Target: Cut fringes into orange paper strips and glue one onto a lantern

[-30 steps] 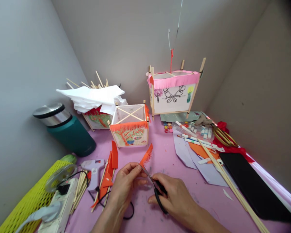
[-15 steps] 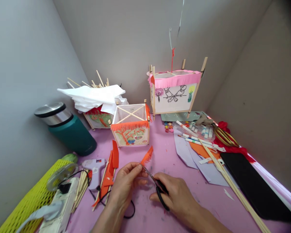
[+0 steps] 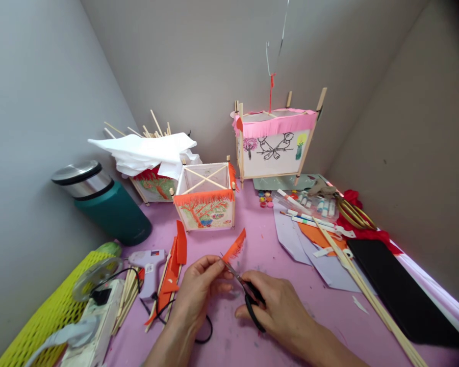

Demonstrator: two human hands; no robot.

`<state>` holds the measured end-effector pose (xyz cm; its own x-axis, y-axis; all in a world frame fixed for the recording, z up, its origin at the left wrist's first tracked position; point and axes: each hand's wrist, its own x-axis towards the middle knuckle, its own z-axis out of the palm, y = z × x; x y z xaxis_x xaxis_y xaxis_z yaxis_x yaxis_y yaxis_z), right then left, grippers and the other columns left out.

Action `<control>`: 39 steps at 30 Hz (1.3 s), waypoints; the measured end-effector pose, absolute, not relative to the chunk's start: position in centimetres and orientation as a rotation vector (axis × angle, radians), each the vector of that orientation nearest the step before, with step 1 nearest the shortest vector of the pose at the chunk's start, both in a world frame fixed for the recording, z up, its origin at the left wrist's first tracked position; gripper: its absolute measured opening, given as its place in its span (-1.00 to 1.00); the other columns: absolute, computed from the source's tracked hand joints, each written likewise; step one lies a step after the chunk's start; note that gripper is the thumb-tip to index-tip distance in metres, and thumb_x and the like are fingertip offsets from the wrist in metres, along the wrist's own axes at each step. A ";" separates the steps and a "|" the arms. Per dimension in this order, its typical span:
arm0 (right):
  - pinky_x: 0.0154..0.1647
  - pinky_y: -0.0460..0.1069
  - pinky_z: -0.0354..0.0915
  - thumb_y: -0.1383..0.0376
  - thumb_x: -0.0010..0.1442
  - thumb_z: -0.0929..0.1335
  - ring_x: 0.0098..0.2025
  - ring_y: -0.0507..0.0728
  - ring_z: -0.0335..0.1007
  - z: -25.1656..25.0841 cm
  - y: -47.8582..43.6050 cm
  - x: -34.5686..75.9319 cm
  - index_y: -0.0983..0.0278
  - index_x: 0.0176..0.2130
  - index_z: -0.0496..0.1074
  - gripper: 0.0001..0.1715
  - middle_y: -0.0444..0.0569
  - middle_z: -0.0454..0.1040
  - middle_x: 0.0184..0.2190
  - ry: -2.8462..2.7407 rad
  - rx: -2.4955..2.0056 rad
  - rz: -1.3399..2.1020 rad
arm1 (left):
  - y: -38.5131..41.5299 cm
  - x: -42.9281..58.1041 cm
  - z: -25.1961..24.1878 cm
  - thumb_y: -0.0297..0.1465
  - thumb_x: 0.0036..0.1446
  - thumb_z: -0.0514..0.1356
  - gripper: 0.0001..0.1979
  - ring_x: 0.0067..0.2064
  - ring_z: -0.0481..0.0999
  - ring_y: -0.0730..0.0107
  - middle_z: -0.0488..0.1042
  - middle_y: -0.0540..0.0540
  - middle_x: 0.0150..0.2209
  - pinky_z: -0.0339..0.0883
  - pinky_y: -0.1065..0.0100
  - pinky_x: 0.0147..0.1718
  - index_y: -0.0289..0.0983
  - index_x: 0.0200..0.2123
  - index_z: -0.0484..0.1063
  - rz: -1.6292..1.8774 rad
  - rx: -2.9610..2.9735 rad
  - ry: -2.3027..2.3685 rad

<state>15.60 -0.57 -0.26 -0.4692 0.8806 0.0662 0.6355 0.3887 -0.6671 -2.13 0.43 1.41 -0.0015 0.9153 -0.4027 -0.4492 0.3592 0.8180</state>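
My left hand point(image 3: 201, 283) pinches the lower end of an orange paper strip point(image 3: 236, 246), whose right edge is cut into a fringe. In my right hand point(image 3: 277, 300) are black-handled scissors point(image 3: 255, 299), thumb and fingers in the loops, blades at the strip just beside my left fingertips. Behind the strip stands a small stick-framed paper lantern point(image 3: 204, 204) with an orange fringe and a drawn tree. Orange paper pieces point(image 3: 172, 270) lie left of my left hand, near a lilac glue gun point(image 3: 150, 270).
A larger pink-fringed lantern point(image 3: 277, 148) hangs from a red string at the back. A green bottle point(image 3: 110, 209) and a power strip point(image 3: 99, 321) are at left. Gold-handled scissors point(image 3: 354, 214), markers, thin sticks point(image 3: 367, 295) and a black flat object point(image 3: 398, 290) lie right.
The orange strip's free tip has swung slightly up and to the right. Both hands keep nearly the same place, and the scissors stay at the strip.
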 end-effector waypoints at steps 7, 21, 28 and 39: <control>-0.39 -0.10 0.12 0.12 0.09 0.39 -0.44 0.04 0.32 -0.3 -0.7 15.6 0.21 -0.14 0.37 -0.65 -0.16 0.48 -0.37 -2.214 -1.292 0.816 | 0.2 -2.0 1.3 -0.34 -0.15 0.39 -0.74 -0.49 0.50 0.42 0.51 -0.09 -0.52 0.43 0.45 -0.53 -0.37 -0.45 0.43 1.131 0.564 1.092; -0.39 -0.09 0.14 0.13 0.12 0.37 -0.42 0.05 0.35 -0.6 -0.5 15.5 0.25 -0.17 0.38 -0.69 -0.13 0.49 -0.39 -2.255 -1.295 0.781 | 0.4 -2.2 1.3 -0.34 -0.15 0.39 -0.75 -0.49 0.50 0.42 0.52 -0.09 -0.52 0.42 0.44 -0.53 -0.38 -0.44 0.46 1.112 0.572 1.087; -0.40 -0.10 0.14 0.15 0.16 0.34 -0.43 0.04 0.35 -0.7 -0.4 15.5 0.24 -0.18 0.37 -0.74 -0.13 0.48 -0.40 -2.259 -1.273 0.762 | 0.3 -2.3 1.2 -0.34 -0.16 0.39 -0.74 -0.50 0.50 0.42 0.52 -0.10 -0.52 0.41 0.45 -0.53 -0.38 -0.45 0.47 1.112 0.577 1.088; -0.38 -0.10 0.15 0.16 0.16 0.34 -0.41 0.05 0.37 -0.8 -0.4 15.5 0.24 -0.18 0.37 -0.75 -0.12 0.49 -0.39 -2.260 -1.271 0.775 | 0.5 -2.4 1.1 -0.35 -0.15 0.38 -0.76 -0.47 0.51 0.40 0.52 -0.12 -0.51 0.41 0.45 -0.53 -0.39 -0.44 0.48 1.097 0.577 1.090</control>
